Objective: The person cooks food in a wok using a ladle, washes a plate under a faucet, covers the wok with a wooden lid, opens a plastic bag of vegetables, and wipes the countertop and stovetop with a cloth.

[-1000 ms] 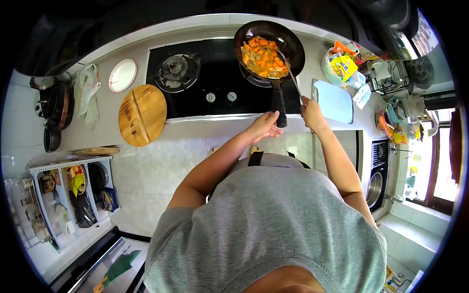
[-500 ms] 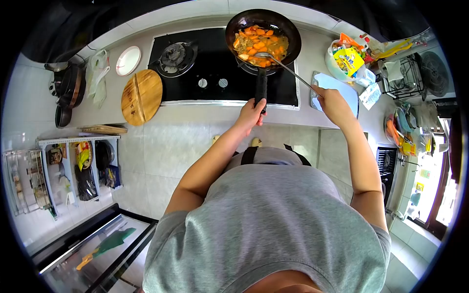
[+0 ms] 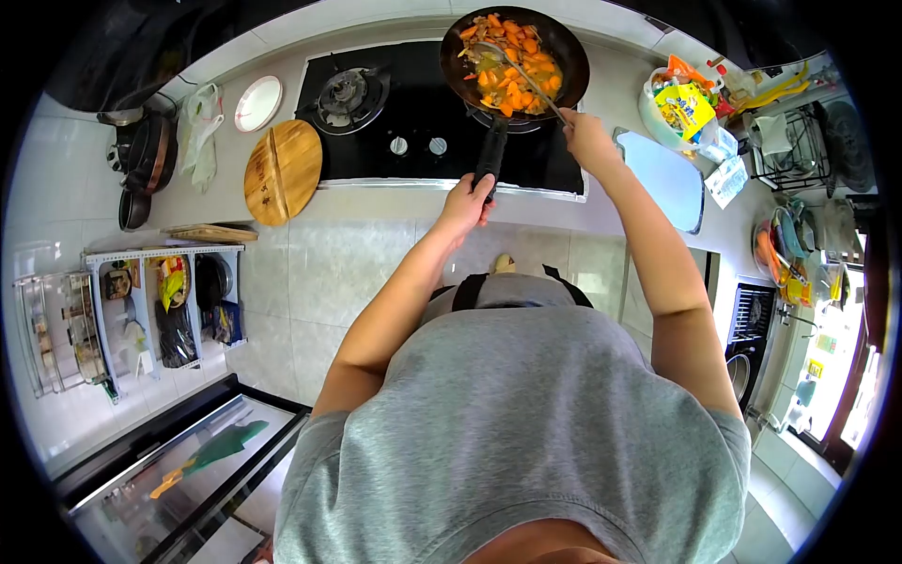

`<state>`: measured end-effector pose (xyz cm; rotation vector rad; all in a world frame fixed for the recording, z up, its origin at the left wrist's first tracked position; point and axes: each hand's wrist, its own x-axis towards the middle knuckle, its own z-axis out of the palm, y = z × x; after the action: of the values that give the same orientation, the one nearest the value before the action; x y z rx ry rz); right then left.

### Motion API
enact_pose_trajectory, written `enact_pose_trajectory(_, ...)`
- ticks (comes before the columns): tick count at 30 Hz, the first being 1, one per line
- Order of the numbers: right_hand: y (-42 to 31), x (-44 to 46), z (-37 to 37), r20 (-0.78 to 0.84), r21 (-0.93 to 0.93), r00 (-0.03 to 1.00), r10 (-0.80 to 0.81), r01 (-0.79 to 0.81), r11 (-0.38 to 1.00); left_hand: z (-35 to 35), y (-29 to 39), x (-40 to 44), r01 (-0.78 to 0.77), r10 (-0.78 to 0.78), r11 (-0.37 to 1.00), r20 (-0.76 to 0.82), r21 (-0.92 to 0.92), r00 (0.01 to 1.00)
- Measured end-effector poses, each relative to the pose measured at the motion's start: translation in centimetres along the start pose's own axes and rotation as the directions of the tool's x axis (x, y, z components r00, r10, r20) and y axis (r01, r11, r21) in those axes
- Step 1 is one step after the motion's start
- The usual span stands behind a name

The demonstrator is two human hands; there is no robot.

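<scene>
Here we are, mid-stir by the look of it: my left hand point(image 3: 464, 207) is curled round the black handle point(image 3: 491, 155), and my right hand point(image 3: 590, 145) is closed on the long utensil point(image 3: 538, 91), its head among the orange chunks point(image 3: 515, 96). The wok point(image 3: 571, 58) sits over the right burner point(image 3: 477, 117). Any next stroke calls for a firm handle and a low, gentle sweep.

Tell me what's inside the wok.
The wok holds orange chunks, probably carrot, and paler pieces in some liquid. A metal cooking tool, held in the right hand, reaches in. The food covers the wok's bottom, so whatever lies beneath cannot be seen.
</scene>
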<state>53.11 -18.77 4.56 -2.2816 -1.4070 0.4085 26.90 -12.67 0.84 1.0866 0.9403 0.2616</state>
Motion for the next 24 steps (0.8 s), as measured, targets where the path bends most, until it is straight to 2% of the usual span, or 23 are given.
enact_pose_trajectory(2, -0.5, 0.1, -1.9, -0.004, 0.037, 1.0, 0.019, -0.019, 0.999, -0.1, 0.5, -0.3, 0.016, -0.017, 0.999, 0.024, 0.048, 1.0)
enact_pose_trajectory(5, -0.6, 1.4, -4.2, -0.07, -0.162, 0.995, 0.071, -0.081, 0.983, -0.1, 0.5, -0.3, 0.014, -0.016, 0.998, 0.03, 0.058, 0.999)
enact_pose_trajectory(12, 2.6, 1.8, -2.4, -0.034, -0.303, 0.992, 0.125, -0.129, 0.944, -0.2, 0.8, -0.3, 0.026, -0.029, 0.995, 0.028, 0.094, 0.999)
enact_pose_trajectory(15, 4.0, -2.4, -0.4, -0.082, -0.262, 0.99, 0.112, -0.13, 0.956, -0.1, 0.5, -0.2, 0.018, -0.02, 0.996, 0.033, 0.087, 0.999)
enact_pose_trajectory(17, 2.9, -4.9, -0.5, 0.04, -0.058, 0.969, 0.243, -0.24, 0.969, -0.1, 0.6, 0.0, 0.03, -0.034, 0.994, 0.028, 0.109, 0.999)
enact_pose_trajectory(18, 2.2, -5.0, -1.1, 0.04, -0.059, 0.97, 0.241, -0.238, 0.969, -0.1, 0.6, 0.1, 0.03, -0.033, 0.994, 0.027, 0.107, 0.999)
enact_pose_trajectory(20, 0.5, -5.0, -2.6, 0.047, 0.184, 0.962, 0.269, -0.273, 0.944, -0.2, 0.4, 0.2, 0.004, -0.007, 0.997, 0.036, 0.082, 0.999)
enact_pose_trajectory(24, 0.2, 1.3, -0.5, -0.064, 0.156, 0.967, 0.248, -0.236, 0.959, -0.3, 0.4, 0.3, 0.021, -0.029, 0.994, 0.074, 0.106, 0.997)
